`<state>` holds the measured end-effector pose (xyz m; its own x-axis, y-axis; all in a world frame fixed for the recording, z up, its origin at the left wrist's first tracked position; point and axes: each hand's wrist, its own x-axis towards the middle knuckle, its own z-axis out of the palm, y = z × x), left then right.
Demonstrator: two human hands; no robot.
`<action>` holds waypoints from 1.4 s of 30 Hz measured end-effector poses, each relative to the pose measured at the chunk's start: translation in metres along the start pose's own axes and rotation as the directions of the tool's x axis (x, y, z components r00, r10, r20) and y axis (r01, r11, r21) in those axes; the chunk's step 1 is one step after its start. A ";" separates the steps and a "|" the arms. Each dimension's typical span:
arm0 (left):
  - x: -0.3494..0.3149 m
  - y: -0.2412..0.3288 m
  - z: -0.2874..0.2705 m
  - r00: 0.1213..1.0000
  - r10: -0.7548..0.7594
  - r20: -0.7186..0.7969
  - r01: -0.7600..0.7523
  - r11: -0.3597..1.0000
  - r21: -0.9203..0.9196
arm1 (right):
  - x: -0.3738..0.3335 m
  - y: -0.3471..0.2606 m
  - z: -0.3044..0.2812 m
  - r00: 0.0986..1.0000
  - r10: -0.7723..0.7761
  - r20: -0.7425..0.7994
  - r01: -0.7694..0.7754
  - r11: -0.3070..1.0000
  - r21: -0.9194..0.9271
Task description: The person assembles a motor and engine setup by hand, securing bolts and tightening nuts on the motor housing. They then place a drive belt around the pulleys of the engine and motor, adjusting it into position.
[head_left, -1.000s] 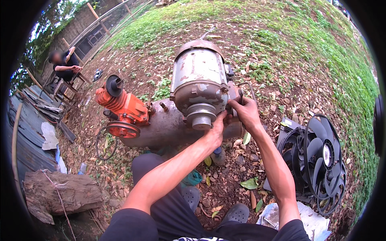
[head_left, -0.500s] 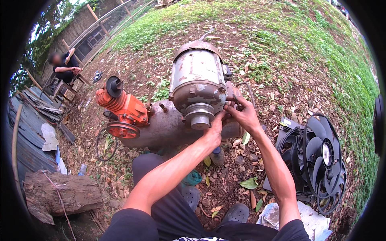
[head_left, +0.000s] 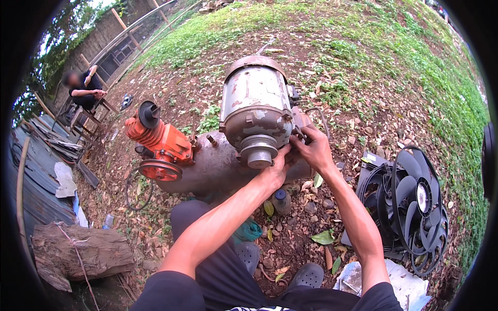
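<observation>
Reaching forward, two bare hands meet at the near right corner of a worn grey electric motor (head_left: 257, 93).
The motor sits on a rusty tank (head_left: 210, 168), just beyond the hands. The left hand (head_left: 279, 166) is beside the motor's pulley (head_left: 259, 153), the right hand (head_left: 315, 149) close by, fingers bent; their grip is hidden, so I cannot tell what they clasp. Left of the motor stands an orange pump (head_left: 171, 142).
</observation>
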<state>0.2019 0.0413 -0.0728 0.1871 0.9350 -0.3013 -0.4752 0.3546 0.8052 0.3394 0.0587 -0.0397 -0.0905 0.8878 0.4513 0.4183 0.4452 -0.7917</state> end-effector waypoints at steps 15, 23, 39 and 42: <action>0.007 -0.007 -0.004 0.997 0.014 -0.081 -0.017 0.999 -0.037 | -0.002 0.006 -0.002 0.999 0.039 0.025 -0.040 0.998 0.042; -0.002 0.001 0.007 0.999 0.041 0.003 -0.041 0.998 -0.036 | 0.000 0.008 0.007 0.993 -0.100 -0.067 0.094 0.992 -0.089; 0.007 -0.005 0.001 0.997 0.075 -0.013 -0.075 0.997 0.000 | 0.005 0.003 -0.004 1.000 -0.026 0.008 0.026 0.999 0.027; 0.010 -0.008 0.000 0.996 0.086 0.007 -0.086 0.996 -0.003 | 0.008 0.007 -0.007 0.998 -0.049 0.049 0.050 0.998 -0.030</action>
<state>0.2079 0.0477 -0.0825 0.1520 0.9618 -0.2276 -0.4920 0.2733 0.8266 0.3478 0.0681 -0.0392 -0.1551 0.8696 0.4688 0.4406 0.4856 -0.7550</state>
